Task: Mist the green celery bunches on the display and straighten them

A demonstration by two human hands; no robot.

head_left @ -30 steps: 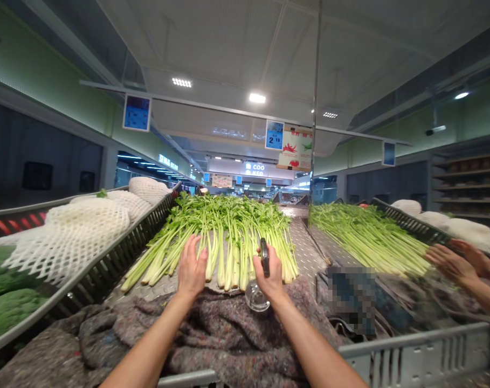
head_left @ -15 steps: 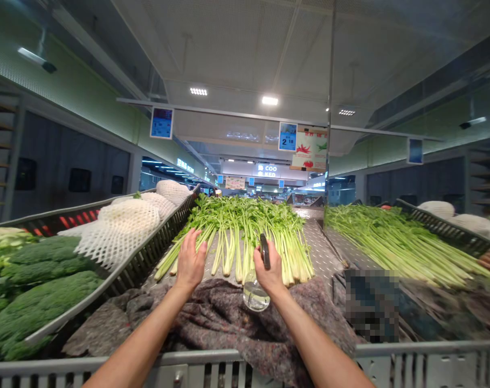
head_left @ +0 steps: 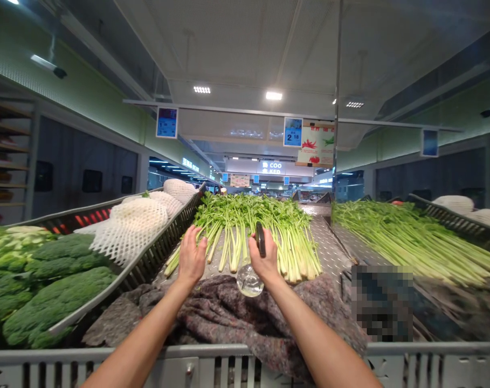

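Note:
Celery stalks lie side by side on the display, leaves to the back and pale root ends toward me. My right hand is wrapped round the neck of a spray bottle with a clear body and a dark top. Its rounded bottom tilts toward me and a little left; some liquid seems to be inside. At the left end of the celery, my left hand is held up with fingers apart and nothing in it. Whether it touches the stalks I cannot tell.
A crumpled grey-brown blanket covers the front, behind a grey slatted rail. At left, a black crate borders broccoli and produce in white foam nets. On the right, a mirror reflects the display.
The view has swung slightly left, so the display sits farther right. My right hand and the spray bottle have shifted a little left and away from me. My left hand stays open.

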